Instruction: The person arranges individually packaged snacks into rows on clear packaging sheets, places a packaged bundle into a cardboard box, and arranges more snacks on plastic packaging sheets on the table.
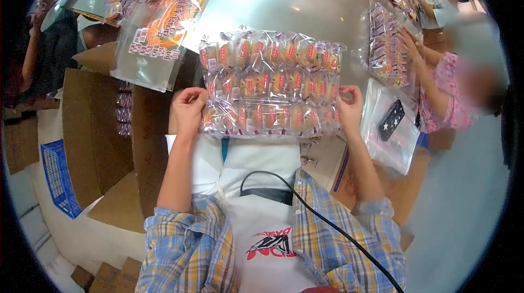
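Note:
A large clear bag of small wrapped cakes (pixel 271 83), laid out in three rows, is held up in front of my body at the near edge of the metal table. My left hand (pixel 189 108) pinches the bag's left side, thumb against curled fingers. On the opposite side, my right hand (pixel 350 106) grips the right edge in the same way. Each small packet inside shows a red label under shiny film. The bag hides part of the table edge and my lap.
Printed plastic bags (pixel 155 47) lie at the table's left. An open cardboard box (pixel 98 145) stands below them, beside a blue crate (pixel 59 178). At right, clear bags (pixel 376 148) carry a dark starred phone (pixel 392 120). A co-worker in pink (pixel 450 94) touches another filled bag (pixel 386 47).

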Available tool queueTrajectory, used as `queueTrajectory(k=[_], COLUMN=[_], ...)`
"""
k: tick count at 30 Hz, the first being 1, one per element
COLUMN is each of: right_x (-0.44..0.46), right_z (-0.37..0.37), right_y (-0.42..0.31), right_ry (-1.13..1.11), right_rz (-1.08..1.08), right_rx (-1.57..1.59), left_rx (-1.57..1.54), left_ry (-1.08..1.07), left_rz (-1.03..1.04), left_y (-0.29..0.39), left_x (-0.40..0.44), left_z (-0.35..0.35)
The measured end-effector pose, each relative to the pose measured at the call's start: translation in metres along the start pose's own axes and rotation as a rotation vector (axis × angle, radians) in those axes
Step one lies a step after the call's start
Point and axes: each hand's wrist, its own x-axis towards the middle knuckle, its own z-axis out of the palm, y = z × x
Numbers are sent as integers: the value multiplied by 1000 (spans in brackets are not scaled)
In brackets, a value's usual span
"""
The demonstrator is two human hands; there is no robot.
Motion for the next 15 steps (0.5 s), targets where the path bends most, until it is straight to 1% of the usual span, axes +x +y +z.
queueTrajectory(k=[1, 4, 7, 10, 11, 12, 14, 15], right_x=[-1, 1, -3, 0, 3, 4, 2, 2], right_z=[0, -2, -4, -17, -27, -23, -6, 2], right_y=[-3, -4, -24, -34, -24, -42, -108, -124], right_ry=[-21, -24, -35, -160, -222, -309, -475, -515], right_rz=[33, -118, -161, -13, 0, 108, 340, 389], right_rx=[-3, -178, -270, -288, -291, -413, -656, -723], left_rx=[96, 203, 207, 297, 338, 442, 654, 789], left_ry=[-6, 29, 47, 11, -10, -20, -53, -51], left_rz=[-32, 1, 6, -1, -6, 31, 98, 65], left_y=[9, 6, 11, 32, 40, 46, 61, 80], left_x=[-2, -2, -6, -12, -14, -15, -17, -23], left_z=[0, 0, 4, 3, 3, 5, 8, 20])
